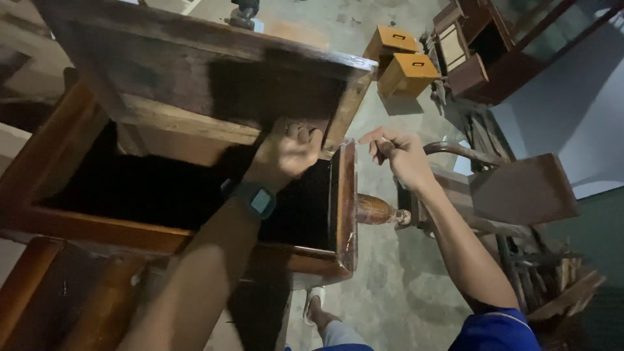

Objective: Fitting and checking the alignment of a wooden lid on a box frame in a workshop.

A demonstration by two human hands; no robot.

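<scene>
A dark wristwatch (pixel 259 199) with a pale square face, a blue short sleeve (pixel 497 330), and light trousers (pixel 342 335).

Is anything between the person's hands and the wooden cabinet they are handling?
Nothing visible. The left hand already rests on the dark wooden cabinet at its open edge. The right hand hangs just beside the cabinet's front corner, fingers curled, with only open air between.

free: dark cabinet opening (pixel 143 188) | blocked: drawer (pixel 214 84) above, turned leg (pixel 377 210) rt | floor (pixel 390 286) open below
</scene>
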